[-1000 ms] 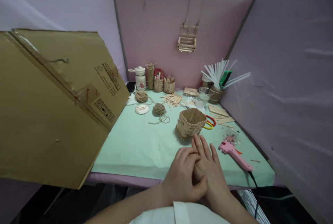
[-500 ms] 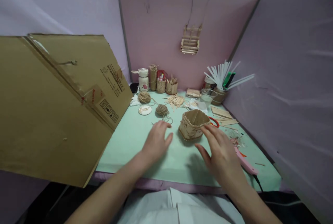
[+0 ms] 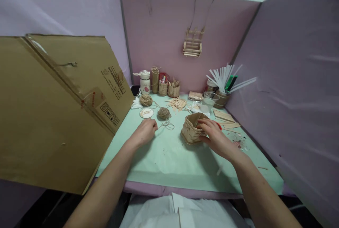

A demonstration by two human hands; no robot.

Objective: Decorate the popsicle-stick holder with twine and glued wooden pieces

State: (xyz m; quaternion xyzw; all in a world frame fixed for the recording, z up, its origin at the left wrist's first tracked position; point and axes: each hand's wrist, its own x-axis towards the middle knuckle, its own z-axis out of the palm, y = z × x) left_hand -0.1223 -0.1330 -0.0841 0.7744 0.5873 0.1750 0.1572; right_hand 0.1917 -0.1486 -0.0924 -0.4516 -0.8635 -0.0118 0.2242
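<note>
My left hand (image 3: 145, 132) is closed in a pinch on the loose end of a thin twine (image 3: 167, 125). The twine lies in loops beside a brown twine ball (image 3: 164, 113). Right of it stands a small cardboard-coloured box (image 3: 191, 132) with a scalloped rim, open at the top. My right hand (image 3: 214, 136) grips the box's right side, fingers over the rim and thumb low on the outer front. That hand hides part of the box and most of the red-orange scissor handle (image 3: 218, 126) behind it.
A large cardboard sheet (image 3: 53, 122) leans over the table's left side. Along the back stand a white bottle (image 3: 144, 83), stick holders, loose wooden sticks (image 3: 178, 104) and a clear plastic cup (image 3: 209, 101). Flat wood strips (image 3: 224, 116) lie right. A small stick chair (image 3: 192, 46) hangs on the wall.
My left hand has moved left and closed on the twine end. My right hand has moved up and left onto the box. The pink tool beside my right arm is no longer visible.
</note>
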